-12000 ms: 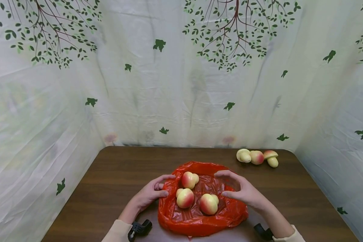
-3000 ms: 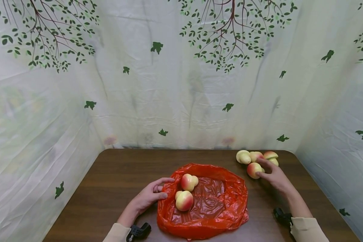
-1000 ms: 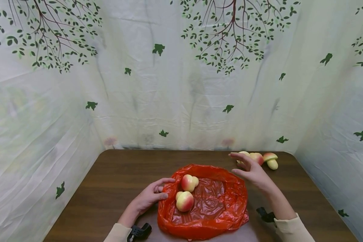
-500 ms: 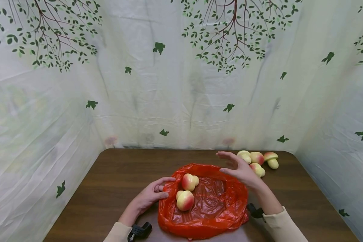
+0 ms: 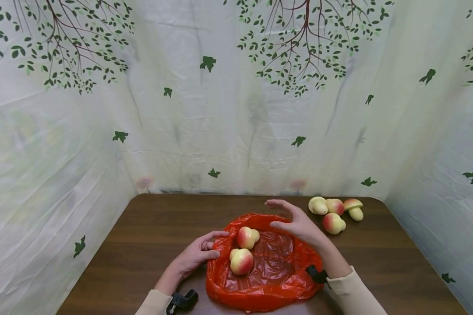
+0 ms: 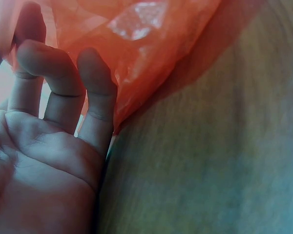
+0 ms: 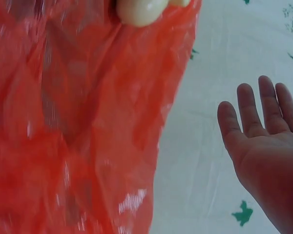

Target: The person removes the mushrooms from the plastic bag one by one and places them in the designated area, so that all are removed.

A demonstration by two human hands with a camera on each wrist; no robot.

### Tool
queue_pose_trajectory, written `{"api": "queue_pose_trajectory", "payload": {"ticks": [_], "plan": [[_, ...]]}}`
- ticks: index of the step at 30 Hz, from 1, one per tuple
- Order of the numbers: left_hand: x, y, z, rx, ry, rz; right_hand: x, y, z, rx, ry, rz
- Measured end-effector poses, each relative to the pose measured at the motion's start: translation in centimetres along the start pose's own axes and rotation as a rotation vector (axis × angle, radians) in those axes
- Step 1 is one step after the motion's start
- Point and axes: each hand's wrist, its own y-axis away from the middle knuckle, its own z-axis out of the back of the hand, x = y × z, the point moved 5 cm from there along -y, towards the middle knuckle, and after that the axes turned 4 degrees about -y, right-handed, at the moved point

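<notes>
A red plastic bag (image 5: 260,302) lies spread on the table with its mouth rolled wide. Inside it, toward the left, sit two toy mushrooms, the upper one (image 5: 246,237) and the lower one (image 5: 241,261), with red-and-yellow caps and pale stems. My left hand (image 5: 195,258) holds the bag's left rim with thumb and forefinger; its other fingers (image 6: 95,73) bend against the plastic in the left wrist view. Over the far right rim hovers my right hand (image 5: 301,223), holding nothing, its fingers (image 7: 250,109) spread apart in the right wrist view.
Several more toy mushrooms stand grouped at the table's back right, the nearest (image 5: 333,223) in front of the others, with one (image 5: 354,209) at the far end. The brown wooden table (image 5: 150,227) meets a leaf-patterned cloth (image 5: 236,109) behind.
Twelve seconds ago three mushrooms lay in the bag; now two do. The right hand was at a mushroom beside the back-right group, then moved left over the bag without it. The left hand stayed.
</notes>
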Motion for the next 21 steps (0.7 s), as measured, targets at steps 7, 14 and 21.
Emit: {"api": "queue_pose_trajectory", "payload": {"ticks": [7, 14, 21], "plan": [[-0.2, 0.0, -0.2, -0.002, 0.008, -0.006, -0.3, -0.8, -1.9, 0.044, -0.030, -0.008], [0.1, -0.1, -0.1, -0.002, 0.005, 0.009, -0.5, -1.2, -3.5, 0.092, -0.048, -0.001], [0.1, 0.0, 0.0, 0.003, 0.002, 0.002, -2.0, -1.7, -4.7, 0.121, -0.022, -0.061]]}}
